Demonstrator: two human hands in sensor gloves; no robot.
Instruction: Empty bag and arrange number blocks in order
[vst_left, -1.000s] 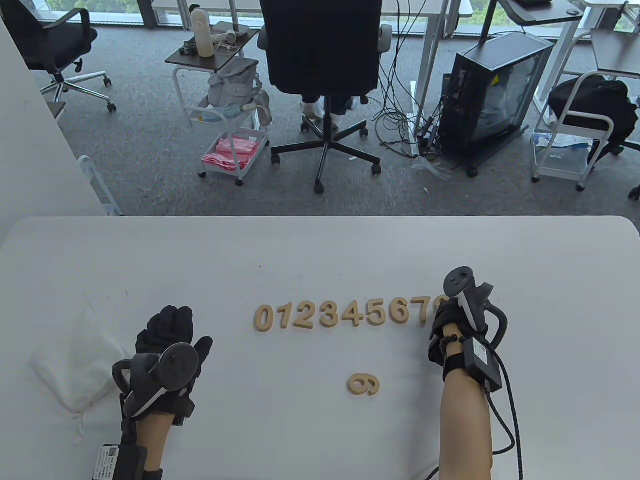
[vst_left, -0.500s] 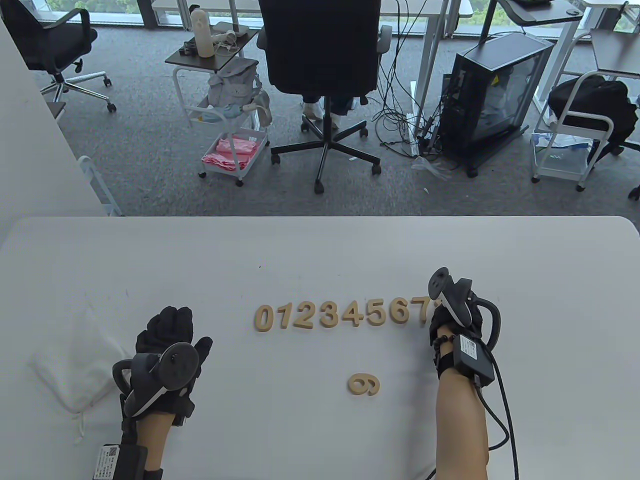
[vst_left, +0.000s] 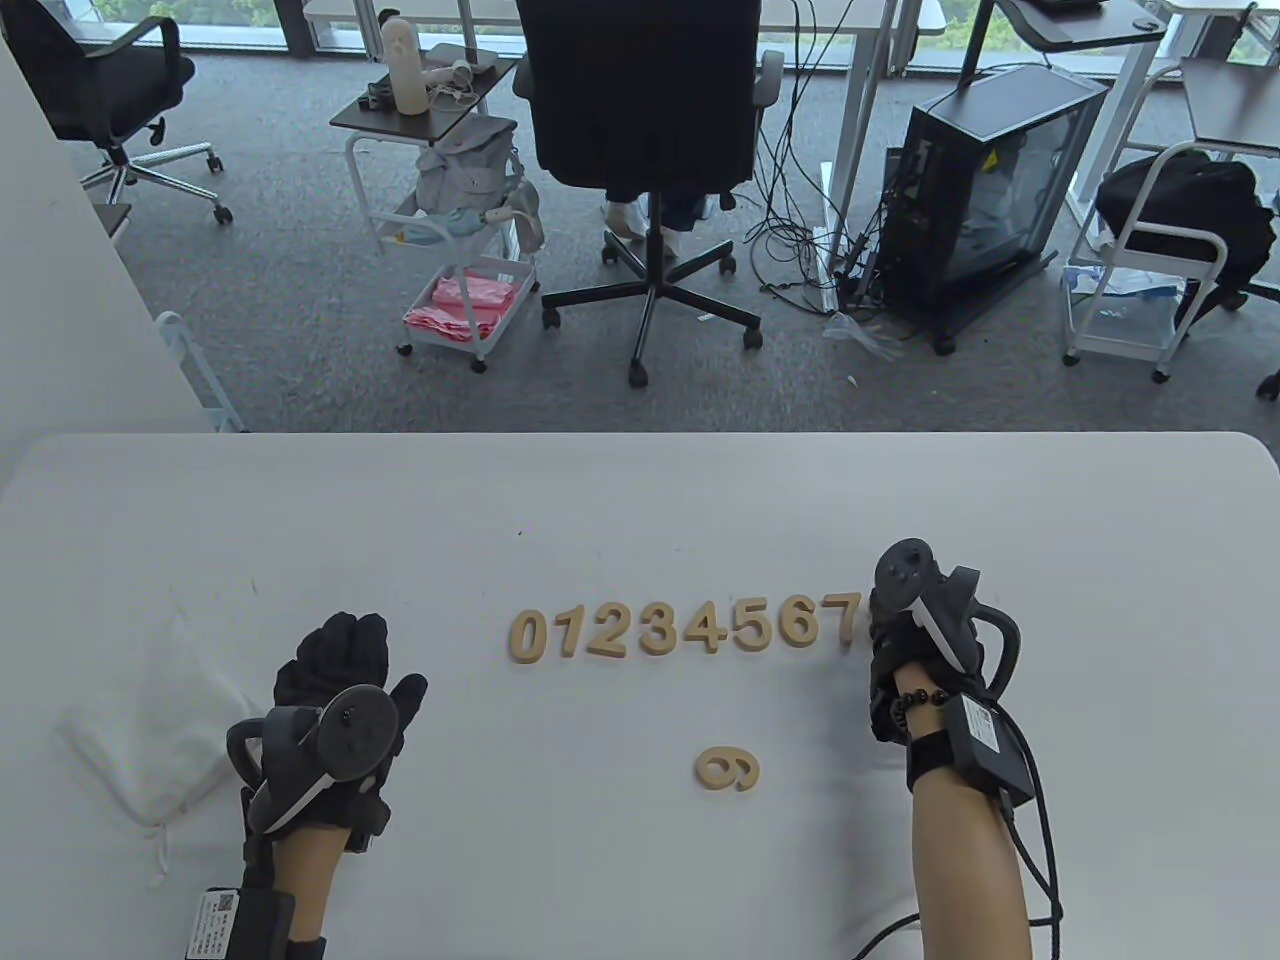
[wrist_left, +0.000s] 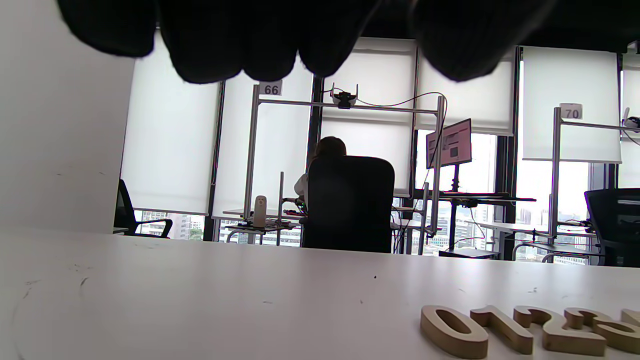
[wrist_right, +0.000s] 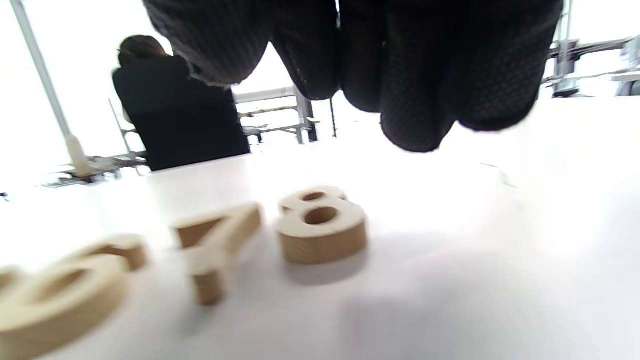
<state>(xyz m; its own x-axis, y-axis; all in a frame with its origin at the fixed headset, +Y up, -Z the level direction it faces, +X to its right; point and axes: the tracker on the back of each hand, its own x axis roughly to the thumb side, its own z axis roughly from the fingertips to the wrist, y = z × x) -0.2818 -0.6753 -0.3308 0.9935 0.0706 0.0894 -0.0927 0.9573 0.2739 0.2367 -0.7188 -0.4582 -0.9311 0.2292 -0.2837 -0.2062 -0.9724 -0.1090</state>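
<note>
Wooden number blocks 0 (vst_left: 527, 636) to 7 (vst_left: 845, 618) lie in a row mid-table. The 8 (wrist_right: 320, 225) lies flat just right of the 7 (wrist_right: 220, 245) in the right wrist view; in the table view my right hand (vst_left: 890, 640) hides it. That hand's fingers (wrist_right: 415, 100) hang above the 8 without touching it. The 9 (vst_left: 727, 770) lies alone, nearer me than the row. The white cloth bag (vst_left: 150, 740) lies flat at the left. My left hand (vst_left: 335, 660) rests empty on the table beside it, left of the 0 (wrist_left: 452, 330).
The table's far edge (vst_left: 640, 436) runs across the middle of the table view. Beyond it stand a black office chair (vst_left: 645, 110), a small cart (vst_left: 460, 250) and a computer case (vst_left: 990, 190) on the floor.
My right hand leaned left over the end of the row, then swung back right. The top of the 8 showed beside it a second ago and is now covered. My left hand stayed still.
</note>
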